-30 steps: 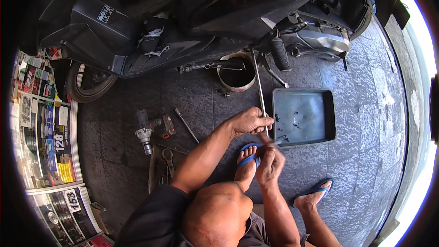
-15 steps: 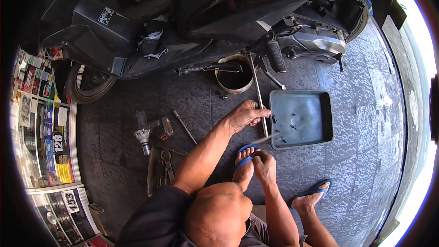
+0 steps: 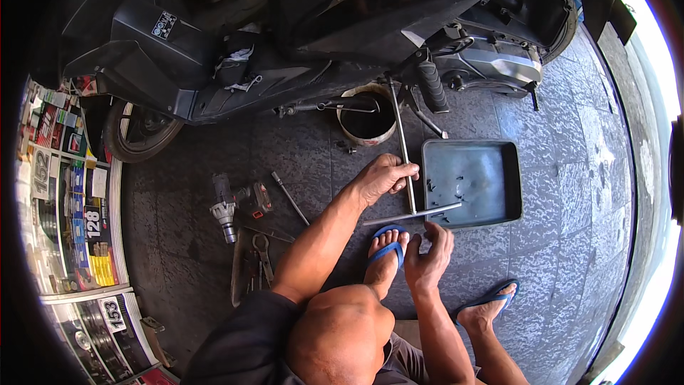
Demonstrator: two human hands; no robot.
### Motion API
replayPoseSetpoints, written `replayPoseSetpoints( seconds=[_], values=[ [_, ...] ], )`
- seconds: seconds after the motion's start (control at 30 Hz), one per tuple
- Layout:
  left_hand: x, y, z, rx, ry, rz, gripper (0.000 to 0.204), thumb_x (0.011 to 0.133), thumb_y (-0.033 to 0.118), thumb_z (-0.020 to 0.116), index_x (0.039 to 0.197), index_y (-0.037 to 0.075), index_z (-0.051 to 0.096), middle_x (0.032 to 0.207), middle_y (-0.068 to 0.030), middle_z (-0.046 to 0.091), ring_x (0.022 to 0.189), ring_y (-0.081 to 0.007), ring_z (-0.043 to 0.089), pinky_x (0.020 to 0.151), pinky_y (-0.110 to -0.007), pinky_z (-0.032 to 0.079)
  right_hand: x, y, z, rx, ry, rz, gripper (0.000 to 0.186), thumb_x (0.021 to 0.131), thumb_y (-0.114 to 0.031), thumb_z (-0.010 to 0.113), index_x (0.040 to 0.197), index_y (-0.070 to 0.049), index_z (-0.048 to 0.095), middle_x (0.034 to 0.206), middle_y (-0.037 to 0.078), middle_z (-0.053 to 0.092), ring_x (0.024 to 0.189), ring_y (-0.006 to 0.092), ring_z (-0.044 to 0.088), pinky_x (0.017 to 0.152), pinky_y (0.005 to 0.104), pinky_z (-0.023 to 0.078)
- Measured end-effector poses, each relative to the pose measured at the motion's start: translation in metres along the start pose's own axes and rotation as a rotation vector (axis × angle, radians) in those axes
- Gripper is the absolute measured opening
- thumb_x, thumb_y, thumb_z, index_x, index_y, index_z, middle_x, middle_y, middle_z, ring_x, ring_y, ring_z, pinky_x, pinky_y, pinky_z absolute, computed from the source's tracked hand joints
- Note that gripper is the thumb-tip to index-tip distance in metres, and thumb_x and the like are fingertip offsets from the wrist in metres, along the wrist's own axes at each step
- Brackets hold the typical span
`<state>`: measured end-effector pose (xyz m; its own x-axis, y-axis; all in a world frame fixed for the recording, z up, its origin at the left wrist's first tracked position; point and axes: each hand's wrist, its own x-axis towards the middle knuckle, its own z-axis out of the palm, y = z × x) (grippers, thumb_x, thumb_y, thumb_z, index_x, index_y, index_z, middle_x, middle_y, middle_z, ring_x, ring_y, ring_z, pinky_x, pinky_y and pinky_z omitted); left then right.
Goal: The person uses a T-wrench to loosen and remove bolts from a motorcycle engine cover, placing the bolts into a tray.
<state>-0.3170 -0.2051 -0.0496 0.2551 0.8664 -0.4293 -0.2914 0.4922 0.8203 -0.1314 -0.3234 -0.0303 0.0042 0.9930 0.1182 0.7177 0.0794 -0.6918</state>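
Observation:
My left hand is closed around the long shaft of a T-handle wrench. The far end of the shaft reaches the underside of a black scooter, where its tip is hard to make out. At the near end, the crossbar lies slantwise above my left foot and the edge of a grey tray. Just below that bar is my right hand, fingers loosely bent and apart, touching nothing I can see. Several small dark bolts lie in the tray.
A round pan with dark insides stands under the scooter. To the left on the floor lie a power tool, a battery pack, a metal bar and a tool holder with wrenches. Product shelves line the left side.
The wrench's crossbar has turned and now shows clearly at a slant. My right hand has moved slightly up and right, its fingers loosened. My left hand keeps its grip on the shaft.

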Motion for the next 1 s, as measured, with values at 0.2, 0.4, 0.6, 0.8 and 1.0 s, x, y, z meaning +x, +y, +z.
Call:
replayPoseSetpoints(
  seconds=[0.2,0.4,0.6,0.8,1.0],
  values=[
    [-0.009,0.012,-0.002,0.051,0.02,-0.026,0.025,0.093,0.026,0.065,0.087,0.003,0.069,0.068,0.0023,0.057,0.053,-0.0039,0.045,0.051,-0.022,0.034,0.057,-0.041,0.012,-0.131,0.03,-0.225,0.08,0.071,-0.019,0.081,0.139,-0.001,0.045,0.106,0.011,0.066,0.111,0.028,0.059,0.116,0.0561,0.017],
    [-0.033,0.012,0.008,0.229,0.388,0.505,0.05,0.099,0.045,0.05,0.106,-0.002,0.067,0.075,-0.003,0.058,0.066,-0.0104,0.049,0.059,-0.028,0.038,0.064,-0.03,0.019,-0.007,-0.29,-0.046,0.065,0.071,-0.048,0.082,0.114,-0.002,0.065,0.079,0.008,0.067,0.09,0.0293,0.064,0.116,0.0556,0.019],
    [-0.077,0.024,0.036,-0.217,0.237,0.894,0.077,0.095,0.073,0.03,0.086,0.002,0.058,0.064,-0.0027,0.044,0.062,-0.0155,0.04,0.065,-0.031,0.034,0.068,-0.031,0.02,0.132,-0.233,-0.11,0.054,0.067,-0.057,0.08,0.074,-0.006,0.066,0.067,0.006,0.062,0.08,0.0255,0.063,0.111,0.0506,0.03],
    [-0.074,0.04,0.054,-0.316,0.149,0.903,0.077,0.094,0.073,0.028,0.084,0.002,0.057,0.062,-0.0029,0.043,0.06,-0.0141,0.037,0.063,-0.03,0.03,0.065,-0.029,0.018,0.298,-0.188,-0.022,0.052,0.065,-0.053,0.084,0.072,-0.005,0.064,0.066,0.009,0.059,0.079,0.0268,0.062,0.109,0.0477,0.034],
    [-0.055,0.015,0.041,-0.578,0.322,0.717,0.061,0.101,0.056,0.034,0.083,0.003,0.058,0.064,-0.0021,0.046,0.06,-0.0134,0.042,0.064,-0.029,0.037,0.063,-0.012,0.031,0.019,-0.042,-0.231,0.027,0.085,-0.03,0.072,0.078,-0.007,0.061,0.069,0.008,0.059,0.078,0.0282,0.058,0.1,0.0514,0.036]
  ],
)
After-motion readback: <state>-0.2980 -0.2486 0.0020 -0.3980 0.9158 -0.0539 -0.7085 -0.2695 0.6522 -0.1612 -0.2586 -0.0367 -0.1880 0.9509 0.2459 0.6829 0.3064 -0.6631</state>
